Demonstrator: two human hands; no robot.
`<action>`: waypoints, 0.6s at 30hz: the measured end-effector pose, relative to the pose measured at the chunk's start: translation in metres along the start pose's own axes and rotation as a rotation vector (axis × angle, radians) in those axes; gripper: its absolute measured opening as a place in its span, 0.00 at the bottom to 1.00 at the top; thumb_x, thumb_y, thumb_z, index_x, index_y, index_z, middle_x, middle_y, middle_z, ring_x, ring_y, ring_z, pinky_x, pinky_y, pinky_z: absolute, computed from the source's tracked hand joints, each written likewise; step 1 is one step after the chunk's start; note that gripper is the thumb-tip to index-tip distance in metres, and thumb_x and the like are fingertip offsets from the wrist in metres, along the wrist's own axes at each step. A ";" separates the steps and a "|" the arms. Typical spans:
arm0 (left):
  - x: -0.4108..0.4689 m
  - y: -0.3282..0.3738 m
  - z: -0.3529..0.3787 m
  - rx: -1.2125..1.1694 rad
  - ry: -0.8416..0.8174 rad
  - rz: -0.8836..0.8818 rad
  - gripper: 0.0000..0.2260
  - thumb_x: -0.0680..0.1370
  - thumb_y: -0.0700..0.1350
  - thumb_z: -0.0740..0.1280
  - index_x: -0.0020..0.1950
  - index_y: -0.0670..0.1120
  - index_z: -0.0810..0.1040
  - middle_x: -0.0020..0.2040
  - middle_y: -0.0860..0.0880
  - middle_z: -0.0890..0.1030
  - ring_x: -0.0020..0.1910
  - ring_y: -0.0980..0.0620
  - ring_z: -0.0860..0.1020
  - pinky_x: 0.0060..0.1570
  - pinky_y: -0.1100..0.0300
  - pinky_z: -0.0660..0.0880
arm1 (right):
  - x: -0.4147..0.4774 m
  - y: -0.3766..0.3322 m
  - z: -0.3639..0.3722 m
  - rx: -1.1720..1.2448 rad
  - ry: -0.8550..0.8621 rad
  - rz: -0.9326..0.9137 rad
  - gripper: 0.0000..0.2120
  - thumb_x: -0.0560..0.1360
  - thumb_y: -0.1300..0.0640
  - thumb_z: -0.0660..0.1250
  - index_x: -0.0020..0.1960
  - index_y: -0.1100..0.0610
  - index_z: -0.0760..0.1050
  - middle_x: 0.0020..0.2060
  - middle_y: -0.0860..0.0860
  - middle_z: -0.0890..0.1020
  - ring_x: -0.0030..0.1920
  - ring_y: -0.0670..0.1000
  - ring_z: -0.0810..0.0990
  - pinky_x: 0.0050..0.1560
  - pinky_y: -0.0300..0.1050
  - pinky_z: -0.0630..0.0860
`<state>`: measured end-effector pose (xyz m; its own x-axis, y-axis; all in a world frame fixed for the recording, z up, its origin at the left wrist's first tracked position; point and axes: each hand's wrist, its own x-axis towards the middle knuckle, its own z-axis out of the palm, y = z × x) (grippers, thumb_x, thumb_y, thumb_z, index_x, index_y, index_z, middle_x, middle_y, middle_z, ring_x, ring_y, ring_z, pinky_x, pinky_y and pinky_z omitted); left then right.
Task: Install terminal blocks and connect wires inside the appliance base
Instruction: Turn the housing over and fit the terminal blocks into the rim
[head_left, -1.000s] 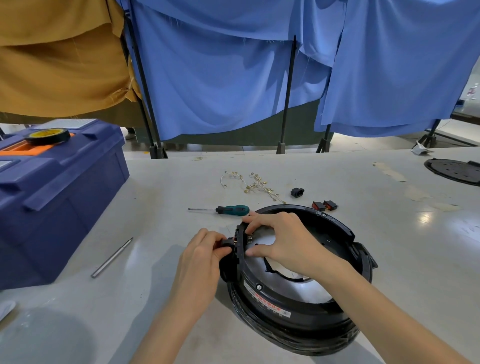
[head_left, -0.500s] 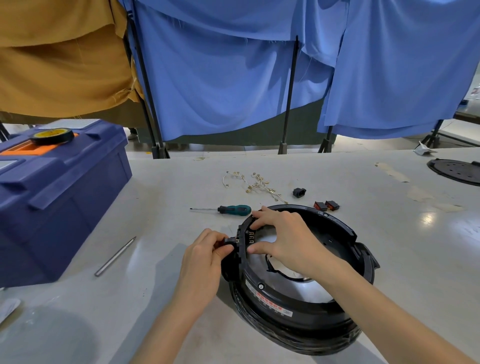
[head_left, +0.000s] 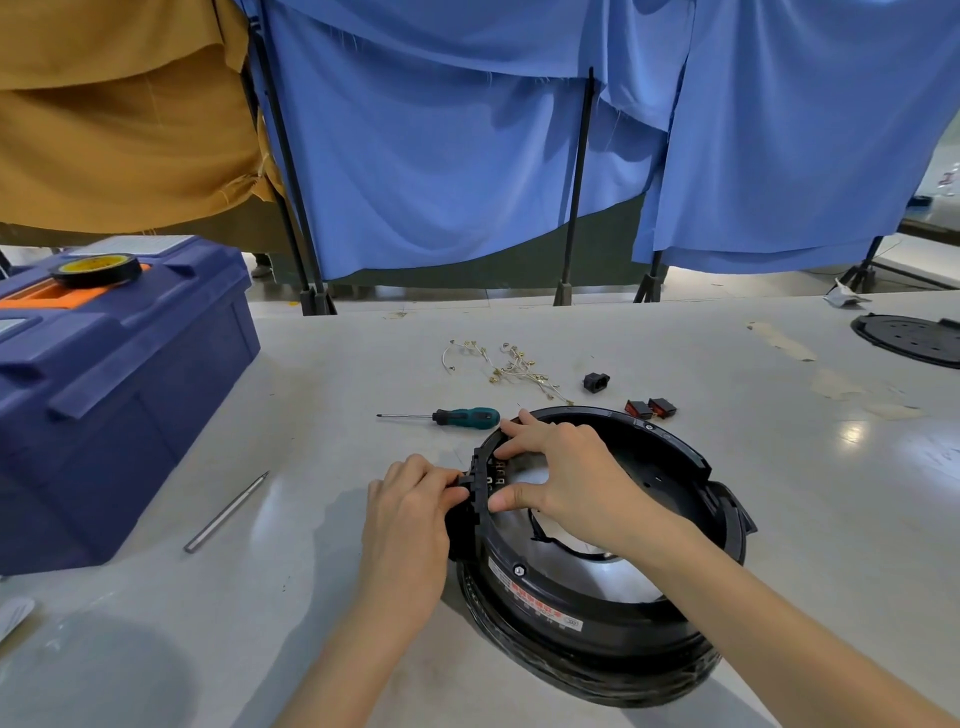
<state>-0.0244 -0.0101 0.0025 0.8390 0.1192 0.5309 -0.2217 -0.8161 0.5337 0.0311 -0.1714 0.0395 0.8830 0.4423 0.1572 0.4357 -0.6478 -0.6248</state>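
Observation:
A round black appliance base (head_left: 670, 525) lies on the grey table in front of me. At its left rim sits a black terminal block (head_left: 475, 480) with metal contacts showing on the inner side. My left hand (head_left: 410, 514) pinches the block from outside the rim. My right hand (head_left: 558, 473) reaches over the rim from inside, index finger on the rim's top and thumb pressed against the block's inner face. A bundle of short wires with brass terminals (head_left: 511, 366) lies beyond the base.
A green-handled screwdriver (head_left: 452, 417) lies just behind the base, a metal rod (head_left: 226, 512) to the left. A blue toolbox (head_left: 104, 384) with a tape roll fills the left. A small black connector (head_left: 595, 382), two red switches (head_left: 652, 409) and a black lid (head_left: 914, 340) lie to the right.
Both hands stay at the block on the left rim. My right index finger has slid slightly along the rim's top; the base has not moved.

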 end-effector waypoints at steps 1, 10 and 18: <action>0.000 0.000 0.000 -0.012 0.012 -0.025 0.05 0.77 0.36 0.68 0.46 0.41 0.84 0.40 0.47 0.76 0.44 0.44 0.74 0.46 0.55 0.63 | 0.000 0.000 0.000 -0.005 -0.003 -0.002 0.25 0.66 0.47 0.78 0.62 0.50 0.80 0.72 0.49 0.70 0.77 0.48 0.58 0.75 0.52 0.56; 0.002 -0.002 -0.007 -0.189 0.026 -0.067 0.06 0.73 0.31 0.70 0.40 0.41 0.83 0.37 0.49 0.79 0.39 0.44 0.78 0.43 0.45 0.75 | 0.001 0.000 0.001 -0.047 -0.019 0.002 0.27 0.67 0.47 0.78 0.63 0.52 0.78 0.73 0.48 0.69 0.77 0.48 0.57 0.75 0.50 0.55; 0.007 -0.005 -0.001 -0.145 -0.028 -0.033 0.08 0.71 0.28 0.68 0.40 0.40 0.79 0.37 0.47 0.80 0.40 0.46 0.76 0.41 0.56 0.70 | 0.002 -0.003 0.002 -0.126 -0.034 -0.006 0.26 0.69 0.47 0.76 0.65 0.53 0.77 0.75 0.49 0.66 0.78 0.51 0.56 0.74 0.51 0.55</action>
<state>-0.0182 -0.0046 0.0042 0.8599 0.1272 0.4944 -0.2618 -0.7215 0.6410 0.0317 -0.1674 0.0401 0.8747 0.4659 0.1333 0.4615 -0.7171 -0.5223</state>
